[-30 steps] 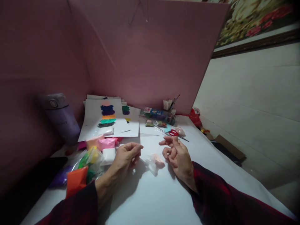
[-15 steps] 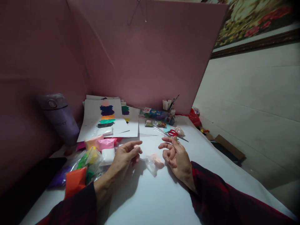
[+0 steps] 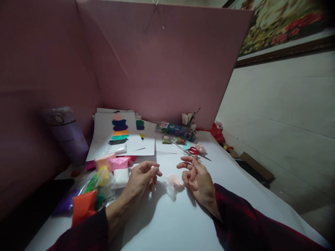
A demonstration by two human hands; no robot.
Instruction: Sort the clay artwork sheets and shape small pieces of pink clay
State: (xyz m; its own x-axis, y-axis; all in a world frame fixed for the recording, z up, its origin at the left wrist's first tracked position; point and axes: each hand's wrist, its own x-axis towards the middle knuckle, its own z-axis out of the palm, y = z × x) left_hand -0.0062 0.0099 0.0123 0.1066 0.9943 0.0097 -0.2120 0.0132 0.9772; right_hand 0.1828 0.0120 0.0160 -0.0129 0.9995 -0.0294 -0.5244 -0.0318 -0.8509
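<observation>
My left hand [image 3: 142, 176] pinches a small pale ball of clay [image 3: 153, 168] between thumb and fingers, above the white tabletop. Across from it, my right hand [image 3: 195, 174] is open, palm turned inward, fingers apart and partly bent; I see nothing in it. Between the hands, a pale pink lump of clay [image 3: 175, 181] lies on a clear plastic bag [image 3: 170, 191]. Just beyond my right fingers are red-handled scissors [image 3: 193, 150]. Left of my left hand is a pile of coloured clay packets, among them an orange packet [image 3: 84, 205] and a white packet [image 3: 121, 177].
A purple bottle [image 3: 68, 137] stands at the left by the pink partition [image 3: 157, 69]. Sheets with paint swatches [image 3: 102, 136] lie behind the packets. Farther back are a long plastic pack [image 3: 172, 127], small sachets [image 3: 166, 140] and a holder with brushes [image 3: 187, 118].
My left hand has rolled the pale clay between its fingertips, so the ball shows more plainly. My right hand has barely moved. The view has tilted up slightly.
</observation>
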